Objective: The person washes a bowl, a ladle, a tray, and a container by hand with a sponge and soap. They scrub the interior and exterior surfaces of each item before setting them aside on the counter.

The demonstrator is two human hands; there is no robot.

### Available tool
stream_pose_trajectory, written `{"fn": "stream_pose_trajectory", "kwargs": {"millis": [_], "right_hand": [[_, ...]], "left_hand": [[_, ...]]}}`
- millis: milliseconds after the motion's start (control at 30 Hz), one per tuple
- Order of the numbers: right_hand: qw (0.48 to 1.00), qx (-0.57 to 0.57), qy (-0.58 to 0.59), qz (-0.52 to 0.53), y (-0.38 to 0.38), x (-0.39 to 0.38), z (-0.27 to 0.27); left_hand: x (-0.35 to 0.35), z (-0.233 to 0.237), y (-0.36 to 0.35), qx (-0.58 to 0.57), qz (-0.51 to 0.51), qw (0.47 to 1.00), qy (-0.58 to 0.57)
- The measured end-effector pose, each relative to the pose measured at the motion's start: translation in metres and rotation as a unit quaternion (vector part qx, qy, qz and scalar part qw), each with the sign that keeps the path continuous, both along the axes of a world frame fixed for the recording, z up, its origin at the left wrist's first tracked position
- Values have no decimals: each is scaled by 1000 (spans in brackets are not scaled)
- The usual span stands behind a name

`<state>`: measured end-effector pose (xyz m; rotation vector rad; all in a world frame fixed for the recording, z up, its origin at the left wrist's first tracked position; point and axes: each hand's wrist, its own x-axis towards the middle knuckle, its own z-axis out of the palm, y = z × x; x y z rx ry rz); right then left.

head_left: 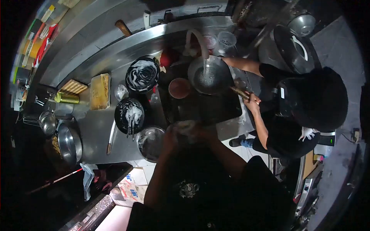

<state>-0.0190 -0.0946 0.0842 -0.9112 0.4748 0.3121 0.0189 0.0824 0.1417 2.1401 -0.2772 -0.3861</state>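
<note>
Low in the dark sink area, my left hand (172, 137) and my right hand (201, 133) are close together at a pale, rounded item (185, 127), which is blurred. Shadow hides the fingers of both hands. Left of my hands stands a metal bowl (150, 144). Beyond it are a black pan (129, 115) with suds and utensils, and another soapy black pan (142, 75). A reddish bowl (179, 88) sits in front of my hands. Water runs from a faucet (198, 38) into a wok (210, 75).
At the right, a co-worker in black (308, 100) holds the wok's rim and a wooden-handled tool (241, 92). A yellowish tray (100, 92), a green bottle (67, 98) and a large steel bowl (69, 142) stand on the left counter. A lidded pot (295, 50) is at the upper right.
</note>
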Motion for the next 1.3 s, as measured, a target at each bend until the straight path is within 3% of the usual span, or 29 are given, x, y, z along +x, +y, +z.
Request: {"fn": "stream_pose_trajectory", "kwargs": {"millis": [100,167,267,367,467,567,633,700,733,767,833,900,967,1067,1100,1167,1233,1267,1300], "right_hand": [[1000,11,-11,7,12,-5,0],[1000,5,-18,-4,13,-4,1],[998,-29,-30,-49,1,-4,12],[989,-82,-66,-102,-7,6,37],[970,-141,-145,-135,0,32,74],[943,-197,-230,-136,26,57,107],[927,-231,-269,-119,49,68,118],[907,-281,-299,-92,67,72,124],[893,-315,-312,-75,73,72,126],[873,-367,-318,-49,75,68,121],[923,-290,-242,-74,81,71,124],[984,-8,-66,-168,89,81,127],[942,140,-9,-306,107,99,121],[918,269,-41,-290,101,108,107],[902,318,-88,-278,98,113,99],[906,297,-48,-297,98,110,122],[905,264,-58,-329,103,107,118],[907,186,-45,-376,105,114,95],[900,105,-33,-421,105,124,63]], "left_hand": [[9,33,-17,-100,38,989,104],[19,12,-12,-120,-25,991,51],[22,3,-8,-171,76,979,79],[36,-24,14,-75,54,992,-89],[40,2,12,-269,115,948,126],[33,42,15,-212,35,976,-32],[27,65,17,-201,35,978,48],[26,47,37,-111,-10,994,-20],[34,5,54,-27,-55,989,-132],[37,-2,60,38,-79,976,-198],[33,11,63,145,-92,941,-290],[30,22,60,217,-105,928,-285],[25,17,63,258,-145,928,-227],[20,4,72,260,-222,931,-126],[17,9,76,214,-235,924,-211],[8,27,86,119,-251,886,-372],[11,33,77,149,-245,935,-207],[13,36,73,162,-241,949,-124],[12,30,76,132,-259,941,-174]]}}
